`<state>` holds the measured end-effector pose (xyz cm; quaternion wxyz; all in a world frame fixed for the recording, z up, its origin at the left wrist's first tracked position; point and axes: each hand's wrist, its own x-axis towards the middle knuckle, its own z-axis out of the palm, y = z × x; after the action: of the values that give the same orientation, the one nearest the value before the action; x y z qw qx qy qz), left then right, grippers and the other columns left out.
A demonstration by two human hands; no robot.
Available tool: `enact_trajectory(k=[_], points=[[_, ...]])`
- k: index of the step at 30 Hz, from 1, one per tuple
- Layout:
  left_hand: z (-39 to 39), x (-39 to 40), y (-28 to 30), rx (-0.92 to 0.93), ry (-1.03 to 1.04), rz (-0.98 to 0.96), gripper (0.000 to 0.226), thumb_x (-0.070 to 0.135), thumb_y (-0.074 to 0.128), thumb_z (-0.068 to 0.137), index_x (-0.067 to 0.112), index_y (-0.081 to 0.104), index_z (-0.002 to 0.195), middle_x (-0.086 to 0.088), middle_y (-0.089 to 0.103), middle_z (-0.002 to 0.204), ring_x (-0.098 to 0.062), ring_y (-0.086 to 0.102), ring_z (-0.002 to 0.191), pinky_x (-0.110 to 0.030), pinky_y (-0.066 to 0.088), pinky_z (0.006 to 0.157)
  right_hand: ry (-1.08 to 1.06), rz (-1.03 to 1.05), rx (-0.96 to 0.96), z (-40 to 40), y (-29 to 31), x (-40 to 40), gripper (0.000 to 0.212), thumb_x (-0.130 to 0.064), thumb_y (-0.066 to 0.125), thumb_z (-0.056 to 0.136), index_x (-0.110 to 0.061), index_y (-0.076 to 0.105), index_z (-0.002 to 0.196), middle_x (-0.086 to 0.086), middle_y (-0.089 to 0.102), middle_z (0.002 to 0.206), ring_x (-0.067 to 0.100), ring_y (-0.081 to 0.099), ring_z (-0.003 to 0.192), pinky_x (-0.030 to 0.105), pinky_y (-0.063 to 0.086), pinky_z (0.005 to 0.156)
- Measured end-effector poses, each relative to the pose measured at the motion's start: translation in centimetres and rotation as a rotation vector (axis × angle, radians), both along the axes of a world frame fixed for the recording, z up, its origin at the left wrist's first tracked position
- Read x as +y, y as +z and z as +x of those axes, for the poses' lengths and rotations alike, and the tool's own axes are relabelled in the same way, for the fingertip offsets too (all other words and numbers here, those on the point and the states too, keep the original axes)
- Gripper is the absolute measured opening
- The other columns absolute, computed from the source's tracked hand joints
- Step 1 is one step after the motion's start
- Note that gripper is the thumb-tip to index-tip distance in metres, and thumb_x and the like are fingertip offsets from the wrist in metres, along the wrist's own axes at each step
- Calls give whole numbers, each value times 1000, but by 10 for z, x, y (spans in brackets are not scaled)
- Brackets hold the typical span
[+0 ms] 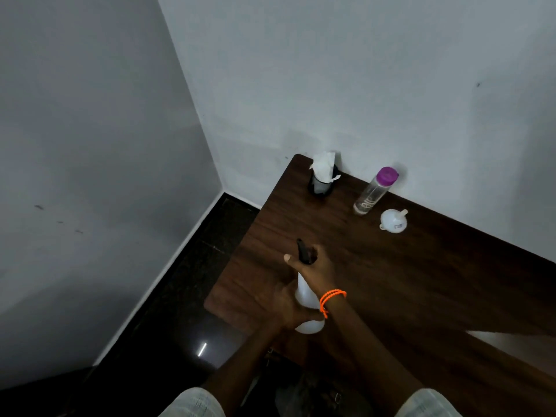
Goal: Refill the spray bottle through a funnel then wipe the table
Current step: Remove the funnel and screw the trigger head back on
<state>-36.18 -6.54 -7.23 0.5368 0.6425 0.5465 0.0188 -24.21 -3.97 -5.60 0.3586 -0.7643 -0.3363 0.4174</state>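
Hands met on the spray bottle (304,293) at the near left corner of the table (421,281). The left hand (288,308) gripped the white body low down, fingers wrapped round it. The right hand (316,269), an orange band (331,299) on its wrist, closed over the black spray head (305,252). Farther back, near the wall, lay the funnel (392,221) on its side, just beside a clear bottle (374,191) with a purple cap. A dark cup (322,183) holding white tissue (323,167) stood at the far corner.
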Motion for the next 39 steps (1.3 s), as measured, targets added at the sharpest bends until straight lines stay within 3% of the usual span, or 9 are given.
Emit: enact_trajectory(k=[6, 12, 17, 21, 27, 30, 35, 39], points=[[-7, -9, -24, 19, 17, -151, 84, 39, 90, 72, 17, 51, 144, -3, 57, 143, -19, 52, 133, -16, 35, 95, -31, -63, 90, -13, -25, 2, 34, -38, 88, 75, -21, 58, 72, -6, 59, 67, 9, 59, 66, 21, 40, 62], [-8, -12, -31, 66, -12, -177, 92, 50, 89, 66, 22, 50, 144, 2, 57, 143, -17, 53, 133, -19, 37, 98, -21, -102, 45, -16, -40, 0, 36, -44, 87, 73, -23, 58, 69, -6, 61, 67, 15, 61, 69, 29, 46, 66], [-8, -13, -37, 97, -62, -217, 88, 40, 88, 72, 19, 47, 147, -1, 56, 145, -20, 52, 134, -25, 39, 103, -20, -130, -102, -15, -46, -7, 34, -48, 83, 75, -19, 65, 72, -3, 67, 70, 14, 64, 68, 27, 45, 61], [-4, -16, -34, 101, -103, -248, 105, 59, 84, 56, 29, 44, 148, 7, 53, 148, -12, 50, 135, -21, 38, 105, -80, -181, -118, -11, -49, -15, 37, -49, 82, 75, -15, 68, 78, 0, 69, 73, 16, 65, 70, 32, 52, 66], [8, -20, -37, 98, -231, -225, 93, 44, 89, 68, 26, 46, 148, 5, 53, 147, -13, 50, 135, -14, 33, 97, -229, -144, -25, 6, -49, -35, 44, -57, 83, 69, -17, 65, 77, -1, 69, 75, 16, 66, 74, 39, 56, 75], [19, -21, -39, 109, -309, -204, 90, 41, 89, 69, 24, 48, 147, 2, 55, 146, -16, 52, 135, -16, 35, 98, -313, -118, -43, 18, -50, -47, 49, -64, 81, 65, -19, 65, 72, -3, 69, 70, 15, 67, 71, 38, 56, 73], [34, -26, -40, 135, -443, -182, 82, 29, 87, 76, 20, 48, 147, -3, 53, 148, -24, 49, 138, -32, 40, 111, -381, -107, -139, 38, -50, -64, 42, -57, 83, 71, -21, 61, 66, -4, 66, 65, 15, 65, 65, 37, 57, 68], [51, -30, -25, 91, -453, -172, 92, 44, 87, 71, 19, 45, 150, -7, 48, 154, -24, 44, 142, -38, 36, 119, -457, -170, -131, 51, -55, -75, 47, -61, 82, 69, -18, 62, 67, -1, 66, 65, 18, 66, 65, 40, 58, 69]])
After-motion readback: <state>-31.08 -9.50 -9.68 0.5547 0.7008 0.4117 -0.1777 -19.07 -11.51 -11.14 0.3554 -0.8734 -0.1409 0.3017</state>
